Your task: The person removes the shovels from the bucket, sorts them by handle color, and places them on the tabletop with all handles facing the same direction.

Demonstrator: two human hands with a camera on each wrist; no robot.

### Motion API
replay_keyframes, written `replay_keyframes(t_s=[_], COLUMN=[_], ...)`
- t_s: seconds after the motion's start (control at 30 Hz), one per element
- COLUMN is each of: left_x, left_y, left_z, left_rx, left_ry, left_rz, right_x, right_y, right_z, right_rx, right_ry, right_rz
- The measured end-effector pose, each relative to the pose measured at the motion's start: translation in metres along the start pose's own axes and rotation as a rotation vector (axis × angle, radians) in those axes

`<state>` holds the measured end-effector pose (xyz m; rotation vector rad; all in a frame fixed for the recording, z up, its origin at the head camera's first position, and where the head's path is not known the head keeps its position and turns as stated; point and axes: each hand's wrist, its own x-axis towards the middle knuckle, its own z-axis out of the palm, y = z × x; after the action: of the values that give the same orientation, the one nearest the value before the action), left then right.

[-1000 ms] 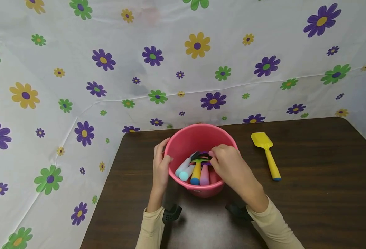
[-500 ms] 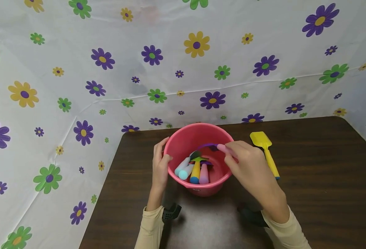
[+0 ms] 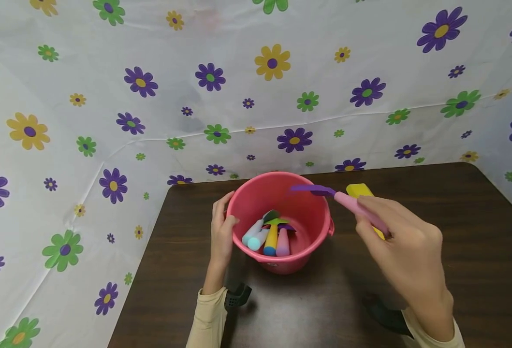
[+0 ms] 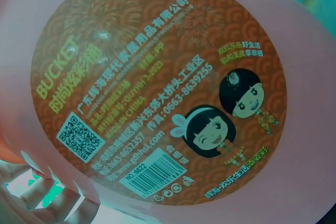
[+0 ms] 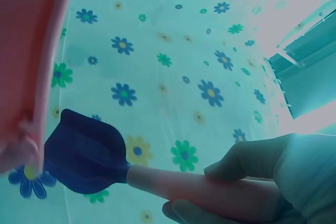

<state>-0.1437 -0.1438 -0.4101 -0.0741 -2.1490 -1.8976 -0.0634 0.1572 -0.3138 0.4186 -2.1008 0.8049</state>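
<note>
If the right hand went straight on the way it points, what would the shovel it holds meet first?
Probably the pink bucket: the right hand aims the purple-bladed shovel toward it, and in the head view the blade overlaps it. Depth is unclear, so the blade may pass above.

A creased white sheet (image 3: 160, 53), printed with flowers (image 3: 272, 63), is hanging behind the desk (image 3: 469, 227); the desk is displaying dark wood grain.

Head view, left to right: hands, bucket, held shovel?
Left hand → pink bucket → purple shovel with pink handle → right hand. Yellow tool left out: partly hidden behind shovel and hand.
</note>
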Motion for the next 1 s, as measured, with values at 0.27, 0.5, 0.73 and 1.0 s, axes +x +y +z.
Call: replay_keyframes(t_s=[0.27,0.5,0.73,1.0], left_x=[0.000,0.000,0.000,0.000], left_y=[0.000,-0.001,-0.001,-0.001], left_z=[-0.001,0.000,0.000,0.001], left_rx=[0.007,0.010,0.008,0.005], left_ry=[0.003,0.004,0.003,0.005], left_rz=[-0.006,-0.010,-0.010,-0.012], right_x=[-0.006,-0.011,-0.022,-0.023], right_y=[0.008,0.018,0.030,0.040], right_z=[-0.014,-0.023,-0.028,-0.031], right_rx=[-0.019,-0.093,-0.144,-0.169], right_ry=[0.121,0.086,0.007,0.006], right_rz=[-0.002,0.008,0.008,-0.002])
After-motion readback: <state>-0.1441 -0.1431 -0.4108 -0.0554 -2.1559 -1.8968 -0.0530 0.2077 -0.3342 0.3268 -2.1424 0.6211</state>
